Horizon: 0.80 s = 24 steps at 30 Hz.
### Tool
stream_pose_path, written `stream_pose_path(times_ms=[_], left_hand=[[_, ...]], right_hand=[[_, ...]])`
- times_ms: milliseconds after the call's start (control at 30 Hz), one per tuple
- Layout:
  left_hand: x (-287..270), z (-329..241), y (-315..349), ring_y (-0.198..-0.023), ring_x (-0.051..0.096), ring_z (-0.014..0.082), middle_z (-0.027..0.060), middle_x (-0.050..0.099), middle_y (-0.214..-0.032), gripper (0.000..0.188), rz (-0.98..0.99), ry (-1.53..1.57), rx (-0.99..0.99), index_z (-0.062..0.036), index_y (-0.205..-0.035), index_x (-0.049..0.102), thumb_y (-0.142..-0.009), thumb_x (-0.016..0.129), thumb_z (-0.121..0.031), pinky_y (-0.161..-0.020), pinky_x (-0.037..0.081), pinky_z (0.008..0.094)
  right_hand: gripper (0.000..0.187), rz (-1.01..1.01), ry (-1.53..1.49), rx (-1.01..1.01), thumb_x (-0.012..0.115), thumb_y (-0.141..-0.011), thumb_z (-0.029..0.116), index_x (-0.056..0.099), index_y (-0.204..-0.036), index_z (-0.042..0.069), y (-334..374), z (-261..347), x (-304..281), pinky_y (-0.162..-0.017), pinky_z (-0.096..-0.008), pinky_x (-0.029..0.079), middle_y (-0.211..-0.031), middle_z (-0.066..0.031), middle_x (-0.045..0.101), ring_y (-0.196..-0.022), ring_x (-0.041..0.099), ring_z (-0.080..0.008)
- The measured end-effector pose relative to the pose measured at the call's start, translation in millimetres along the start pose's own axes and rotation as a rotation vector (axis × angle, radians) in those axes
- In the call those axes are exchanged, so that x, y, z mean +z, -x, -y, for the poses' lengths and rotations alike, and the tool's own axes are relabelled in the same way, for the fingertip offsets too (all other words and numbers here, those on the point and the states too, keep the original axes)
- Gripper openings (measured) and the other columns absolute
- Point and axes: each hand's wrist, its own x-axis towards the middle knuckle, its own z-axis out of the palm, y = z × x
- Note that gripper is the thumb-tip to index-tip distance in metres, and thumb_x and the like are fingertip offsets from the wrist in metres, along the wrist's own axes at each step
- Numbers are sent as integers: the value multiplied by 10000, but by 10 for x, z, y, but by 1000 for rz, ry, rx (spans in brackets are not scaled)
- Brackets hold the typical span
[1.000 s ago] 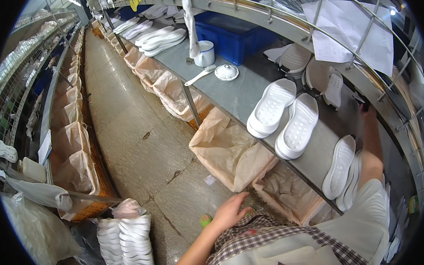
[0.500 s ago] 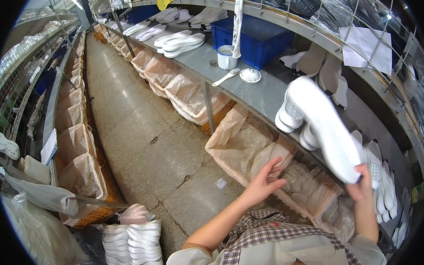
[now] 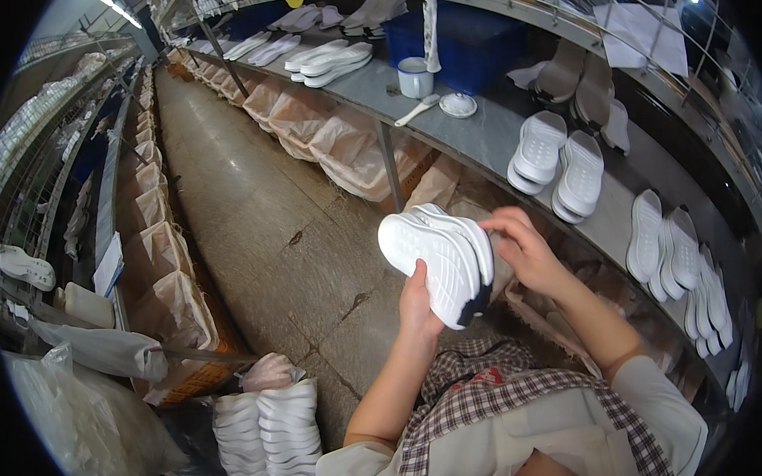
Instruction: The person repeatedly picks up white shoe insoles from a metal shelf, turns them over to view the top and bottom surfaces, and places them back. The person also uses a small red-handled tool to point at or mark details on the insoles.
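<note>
My left hand point(image 3: 419, 303) grips a small stack of white shoe soles point(image 3: 429, 257) above the aisle, thumb on the face of the front one. The stack stands tilted, patterned face toward me, with a black patch at its lower end. Beside the stack's right edge is my right hand point(image 3: 528, 252), fingers apart and slightly bent. Its fingertips lie at the edge of the soles; whether they touch cannot be told. Stacked white soles point(image 3: 578, 176) rest on the grey shelf point(image 3: 487, 133) to the right, with more soles point(image 3: 644, 235) farther along it.
On the shelf stand a white mug point(image 3: 415, 78), a brush point(image 3: 417, 109), a round lid point(image 3: 458, 105) and a blue bin point(image 3: 440, 41). Lined crates point(image 3: 355, 157) sit below. A bundle of white soles point(image 3: 266, 434) and a plastic bag point(image 3: 90, 434) are at lower left.
The white soles have come from the right, over the shelf, to in front of me. My left hand now grips them, while my right hand no longer grasps their end.
</note>
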Motion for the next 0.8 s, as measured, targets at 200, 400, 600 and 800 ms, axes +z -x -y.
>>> stream_pose_path(times_ms=[200,400,600,800], left_hand=[[-151,154,187,-1102,528,332,166,524,-1233,471,171,232,-227,-37,-1332,366,-986,275,-343,-945,417,479],[-124,256,295,-1046,551,380,198,547,-1173,460,133,478,-288,-55,-1278,401,-978,209,-346,-869,441,546],[-83,307,342,-1035,563,370,182,561,-1157,456,92,468,-314,-72,-1271,412,-980,197,-348,-849,449,562],[-11,331,389,-1026,573,357,178,561,-1157,437,111,446,-284,-75,-1269,429,-974,231,-330,-845,459,564]], right_hand=[[275,44,-642,-38,505,-934,270,498,-1090,44,-230,-195,440,-980,-323,341,-1174,-86,532,-1124,464,-165],[357,10,-544,36,471,-951,345,559,-1086,26,-126,-214,579,-885,-245,388,-1031,-27,564,-989,507,-104],[420,5,-555,91,427,-953,393,562,-1081,17,-37,-155,559,-989,-325,335,-1134,-89,570,-1107,500,-186],[396,-26,-550,75,454,-939,373,567,-1062,15,23,-152,540,-994,-336,332,-1142,-107,557,-1128,485,-200]])
